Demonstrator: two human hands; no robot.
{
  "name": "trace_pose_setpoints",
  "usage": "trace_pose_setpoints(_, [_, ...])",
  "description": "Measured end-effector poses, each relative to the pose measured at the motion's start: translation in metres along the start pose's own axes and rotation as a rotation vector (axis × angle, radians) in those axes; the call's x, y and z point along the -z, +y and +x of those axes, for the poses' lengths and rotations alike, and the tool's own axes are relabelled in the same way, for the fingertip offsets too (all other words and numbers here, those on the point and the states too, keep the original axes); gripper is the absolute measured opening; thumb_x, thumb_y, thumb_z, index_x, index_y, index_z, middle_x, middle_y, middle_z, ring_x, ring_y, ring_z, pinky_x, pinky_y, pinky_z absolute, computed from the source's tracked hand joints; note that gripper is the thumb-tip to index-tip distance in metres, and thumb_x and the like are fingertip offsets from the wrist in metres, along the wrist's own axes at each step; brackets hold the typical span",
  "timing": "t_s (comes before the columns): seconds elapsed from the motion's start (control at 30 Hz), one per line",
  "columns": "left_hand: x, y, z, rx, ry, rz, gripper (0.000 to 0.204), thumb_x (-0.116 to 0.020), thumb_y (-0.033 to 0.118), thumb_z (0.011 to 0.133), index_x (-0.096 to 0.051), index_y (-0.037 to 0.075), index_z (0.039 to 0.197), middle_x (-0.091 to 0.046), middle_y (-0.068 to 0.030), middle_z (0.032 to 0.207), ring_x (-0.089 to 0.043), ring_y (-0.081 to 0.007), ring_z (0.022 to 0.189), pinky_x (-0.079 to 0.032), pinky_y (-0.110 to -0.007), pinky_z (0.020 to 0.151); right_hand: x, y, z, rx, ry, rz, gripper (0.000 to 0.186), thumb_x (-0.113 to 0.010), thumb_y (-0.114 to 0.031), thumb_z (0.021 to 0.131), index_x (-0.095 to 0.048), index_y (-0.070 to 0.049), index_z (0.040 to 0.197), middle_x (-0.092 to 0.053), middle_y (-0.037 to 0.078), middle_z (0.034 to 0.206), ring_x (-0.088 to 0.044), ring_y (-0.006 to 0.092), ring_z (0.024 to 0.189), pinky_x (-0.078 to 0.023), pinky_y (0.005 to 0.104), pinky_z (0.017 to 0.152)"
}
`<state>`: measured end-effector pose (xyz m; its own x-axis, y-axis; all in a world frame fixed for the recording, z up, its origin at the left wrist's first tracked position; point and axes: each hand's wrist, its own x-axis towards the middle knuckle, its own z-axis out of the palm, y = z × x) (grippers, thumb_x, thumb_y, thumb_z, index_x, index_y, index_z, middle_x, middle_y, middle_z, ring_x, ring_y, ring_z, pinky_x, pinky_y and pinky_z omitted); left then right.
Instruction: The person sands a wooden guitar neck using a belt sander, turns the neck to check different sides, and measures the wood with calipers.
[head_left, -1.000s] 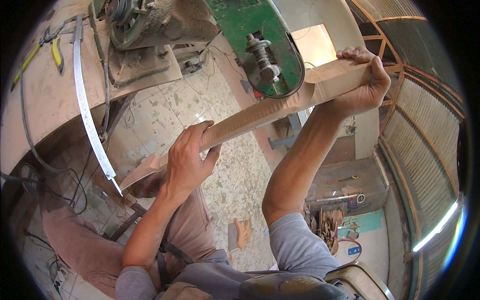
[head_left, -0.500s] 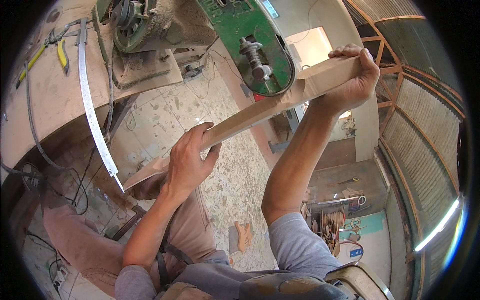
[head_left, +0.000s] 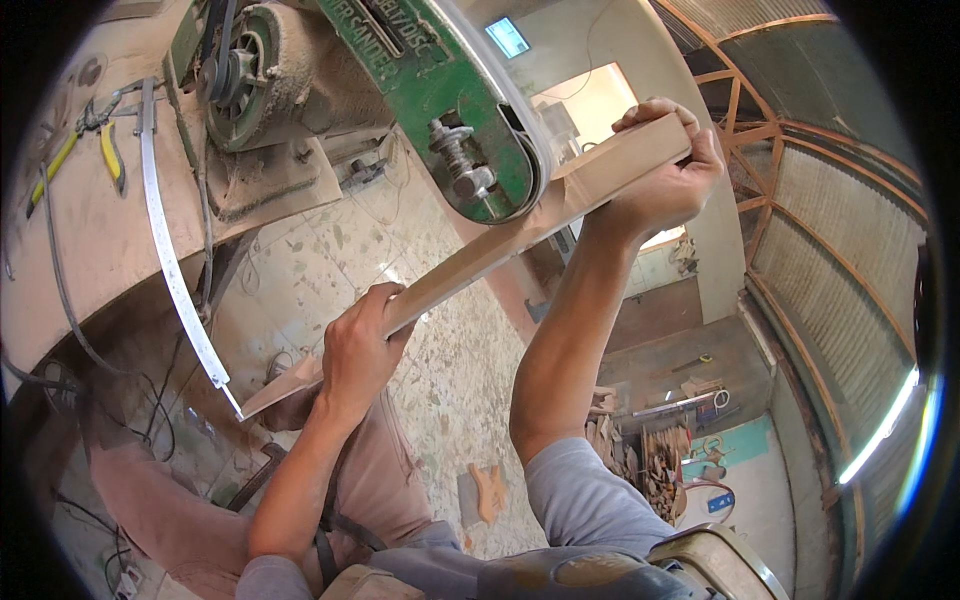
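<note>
A long, shaped piece of wood [head_left: 462, 262] slants across the middle, low at the left and high at the right. Wrapped round its lower half is my left hand [head_left: 362, 348]. My right hand [head_left: 672, 172] grips the thick upper end, its fingers curled over the far side. Between my hands, the wood's inner curve meets the rounded end of a green belt sander [head_left: 455, 120]; whether they touch is hard to tell. A spring and bolt [head_left: 462, 160] show on the sander's side. The wood's pointed lower end [head_left: 285, 385] hangs near my leg.
A dusty workbench [head_left: 95, 255] at the left carries a motor [head_left: 265, 75], yellow-handled pliers [head_left: 62, 170] and a long metal rule-like strip [head_left: 170, 230] jutting past its edge. Cables hang below. A wood offcut [head_left: 488, 492] lies on the floor; stacked scraps [head_left: 660, 460] stand at the right.
The sander, wood and both hands appear shifted left in the view, and more of the sander shows. Both hands keep their hold, with the wood still at the sander's rounded end.
</note>
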<state>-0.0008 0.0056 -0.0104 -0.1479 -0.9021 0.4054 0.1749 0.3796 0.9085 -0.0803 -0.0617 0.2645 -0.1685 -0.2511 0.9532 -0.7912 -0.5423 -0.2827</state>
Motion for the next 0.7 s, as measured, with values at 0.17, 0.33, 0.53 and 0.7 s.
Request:
trace_pose_setpoints(0.17, [-0.001, -0.008, 0.002, -0.031, -0.026, -0.015, 0.027, -0.081, 0.014, 0.088, -0.066, 0.000, 0.106, -0.074, -0.0204, 0.088, -0.074, -0.0350, 0.079, -0.057, -0.040, 0.070, 0.006, 0.006, 0.004, 0.153, -0.102, -0.132, 0.046, -0.027, -0.019, 0.108, -0.062, 0.005, 0.089, -0.063, 0.014, 0.080, -0.059, 0.0213, 0.069, -0.050, 0.0308, 0.065])
trace_pose_setpoints(0.33, [0.000, -0.009, 0.005, -0.053, -0.040, -0.067, 0.027, -0.082, 0.016, 0.088, -0.067, -0.001, 0.104, -0.073, -0.0206, 0.085, -0.074, -0.0344, 0.076, -0.057, -0.040, 0.068, 0.012, 0.009, 0.003, 0.288, -0.174, -0.313, 0.052, -0.026, -0.025, 0.109, -0.066, 0.005, 0.092, -0.060, 0.010, 0.079, -0.057, 0.0173, 0.070, -0.048, 0.0277, 0.065])
trace_pose_setpoints(0.53, [0.001, -0.013, 0.006, 0.014, -0.133, -0.100, 0.031, -0.082, 0.020, 0.088, -0.067, -0.002, 0.103, -0.073, -0.0216, 0.083, -0.074, -0.0335, 0.075, -0.056, -0.039, 0.068, 0.014, 0.001, 0.003, 0.214, -0.220, -0.284, 0.055, -0.029, -0.030, 0.110, -0.069, 0.003, 0.091, -0.062, 0.009, 0.079, -0.058, 0.0155, 0.075, -0.046, 0.0289, 0.072])
trace_pose_setpoints(0.7, [0.001, -0.012, 0.007, 0.028, -0.190, -0.141, 0.036, -0.083, 0.022, 0.087, -0.067, -0.004, 0.106, -0.072, -0.0219, 0.082, -0.073, -0.0322, 0.072, -0.055, -0.037, 0.068, 0.015, -0.005, 0.009, 0.102, -0.287, -0.216, 0.057, -0.028, -0.032, 0.110, -0.069, 0.005, 0.095, -0.066, 0.013, 0.085, -0.059, 0.0168, 0.079, -0.047, 0.0313, 0.076])
